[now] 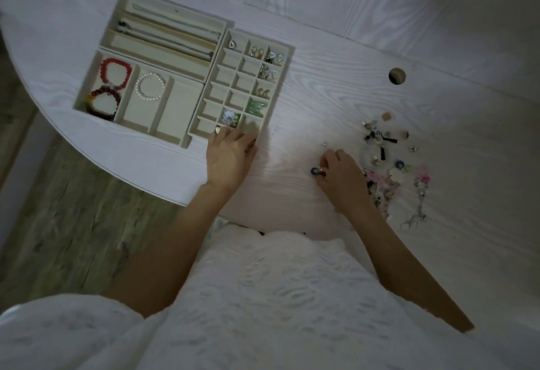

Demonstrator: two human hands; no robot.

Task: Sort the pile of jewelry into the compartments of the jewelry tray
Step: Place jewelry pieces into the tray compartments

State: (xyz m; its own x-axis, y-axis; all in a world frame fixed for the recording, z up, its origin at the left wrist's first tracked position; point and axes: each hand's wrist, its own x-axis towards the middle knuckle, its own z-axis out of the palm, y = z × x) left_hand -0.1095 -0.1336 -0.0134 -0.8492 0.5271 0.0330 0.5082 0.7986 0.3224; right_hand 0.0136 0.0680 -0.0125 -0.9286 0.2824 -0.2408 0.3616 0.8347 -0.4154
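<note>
Jewelry tray (280,77) left on table (321,83); jewelry pile (388,165) right; bracelets (109,89) apparently in tray's left compartments

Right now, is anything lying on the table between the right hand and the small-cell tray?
Nothing visible does. The right hand grips a small blue and red piece, and the table between it and the small-cell tray is bare. Only the left hand rests on the tray's near corner, over the closest cells.
</note>
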